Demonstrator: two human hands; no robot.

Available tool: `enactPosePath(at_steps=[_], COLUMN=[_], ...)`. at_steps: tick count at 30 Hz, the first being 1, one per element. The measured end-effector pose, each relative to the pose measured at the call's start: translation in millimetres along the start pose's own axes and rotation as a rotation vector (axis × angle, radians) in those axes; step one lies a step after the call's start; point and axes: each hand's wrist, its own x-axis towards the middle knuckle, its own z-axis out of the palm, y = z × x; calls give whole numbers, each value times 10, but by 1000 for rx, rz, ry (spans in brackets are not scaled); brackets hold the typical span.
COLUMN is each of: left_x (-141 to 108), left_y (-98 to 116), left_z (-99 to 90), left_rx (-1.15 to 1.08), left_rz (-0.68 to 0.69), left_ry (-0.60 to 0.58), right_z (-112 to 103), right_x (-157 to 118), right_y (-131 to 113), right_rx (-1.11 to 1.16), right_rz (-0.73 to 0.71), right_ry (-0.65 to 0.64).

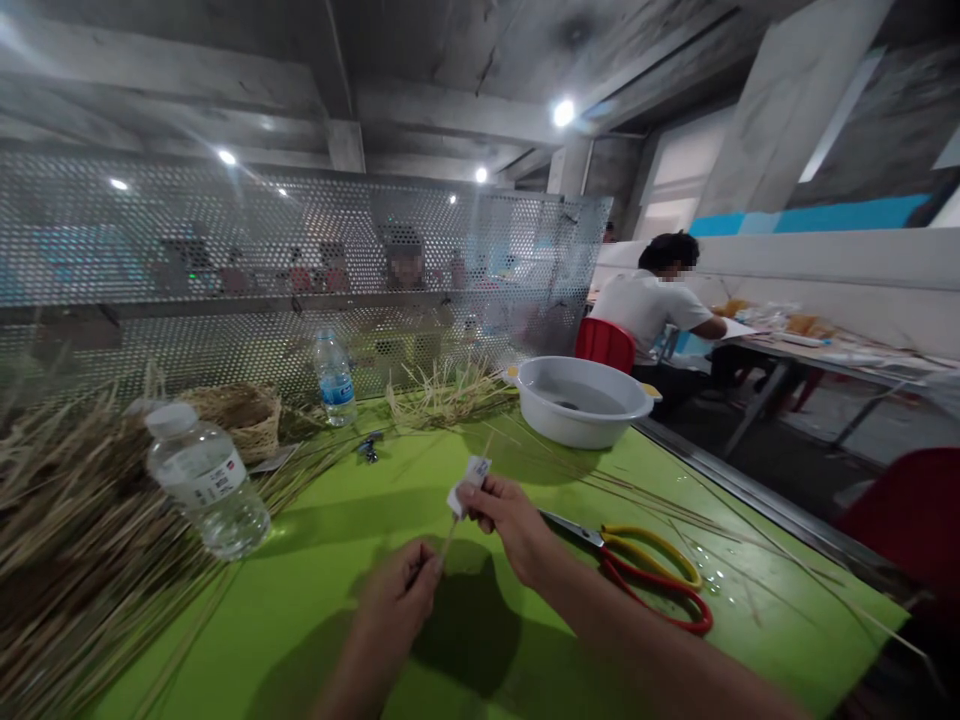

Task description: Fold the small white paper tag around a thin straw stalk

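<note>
As we look down from the head camera across a green table (315, 525), our left hand (405, 595) pinches the lower end of a thin strip (448, 548) between thumb and fingers, while our right hand (501, 505) pinches a white piece (466, 488) that appears folded around it; the tip pokes out above. Both sit near the table's middle, held over its surface. We judge the work on this one strip to be under way, not finished: the white piece is in place, but the strip is not yet laid down, and the straw (82, 500) massed at left looks unworked.

We have most room between the straw and our left hand. At right, scissors (600, 538) lie just beside our right forearm, leaving less. Beyond our hands stand a white basin (574, 427), near the table's far right edge, and a small bottle (336, 388); a larger bottle (206, 480) leans in view at left. Loose stalks (645, 487) lie along the right side, one reaching over the near corner.
</note>
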Motion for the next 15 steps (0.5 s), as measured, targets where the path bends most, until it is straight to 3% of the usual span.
enactPosePath(at_steps=[2,4,9,15], left_x=[-10,-26,-40,-52], left_y=[13,32,70,45], left_z=[-1,-5,-9,36], left_rx=[-3,-19,-56,-120], left_rz=[35,9,2,-50], left_ry=[-35,-62,-82,-42], right_z=[-38,-50,37,61], right_x=[42,53,-50,-77], right_y=[-28,-41,25,26], right_rx=[60,102,-12,3], right_rz=[-36,-52,31,-6], right_ry=[114,145,-62,39])
